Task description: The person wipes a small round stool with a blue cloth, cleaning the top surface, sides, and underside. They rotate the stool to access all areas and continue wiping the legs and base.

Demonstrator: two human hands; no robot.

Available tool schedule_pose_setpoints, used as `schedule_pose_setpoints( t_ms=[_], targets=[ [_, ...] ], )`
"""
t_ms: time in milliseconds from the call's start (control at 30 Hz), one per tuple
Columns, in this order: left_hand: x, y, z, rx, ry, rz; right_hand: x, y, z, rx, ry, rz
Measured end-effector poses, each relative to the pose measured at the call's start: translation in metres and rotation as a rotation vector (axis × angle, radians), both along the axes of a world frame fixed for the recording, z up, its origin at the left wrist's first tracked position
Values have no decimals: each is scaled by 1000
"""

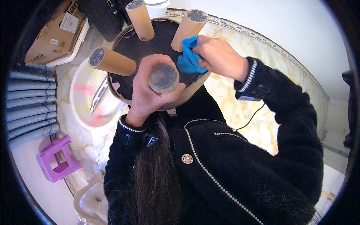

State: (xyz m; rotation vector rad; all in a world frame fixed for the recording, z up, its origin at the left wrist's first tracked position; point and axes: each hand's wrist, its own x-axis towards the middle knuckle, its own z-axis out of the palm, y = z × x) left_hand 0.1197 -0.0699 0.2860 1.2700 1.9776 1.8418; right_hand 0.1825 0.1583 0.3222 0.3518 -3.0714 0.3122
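Observation:
An upturned round stool (166, 28) shows its dark underside and four wooden legs with worn grey pads on their ends. My left hand (152, 90) is wrapped around the nearest leg (164, 78). In my right hand (218, 54) is a bunched blue cloth (189, 60), beside the base of the far right leg (189, 31). Whether the cloth touches that leg is hard to tell. The far left leg (140, 21) and the near left leg (112, 62) stand free of my hands.
A pale plastic basin (77, 104) lies on the marble-patterned floor at left. Beyond it are a cardboard box (53, 33) on a plastic bin and a blue pleated curtain (32, 98). A purple plastic stool (50, 166) lies at lower left. A black cable (253, 115) crosses the floor at right.

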Motion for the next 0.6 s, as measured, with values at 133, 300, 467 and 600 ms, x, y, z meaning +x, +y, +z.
schedule_pose_setpoints(
  t_ms=[133,300,467,600],
  targets=[
    [1,2,0,6,40,18,-14,6,-9,118,32,-109],
    [0,2,-2,23,-31,14,-3,4,-22,147,106,-145],
    [-2,0,-4,51,57,-13,-1,-10,-26,-64,62,-40],
    [-4,0,-6,103,80,-22,-3,-36,-25,-337,25,61]
  ],
)
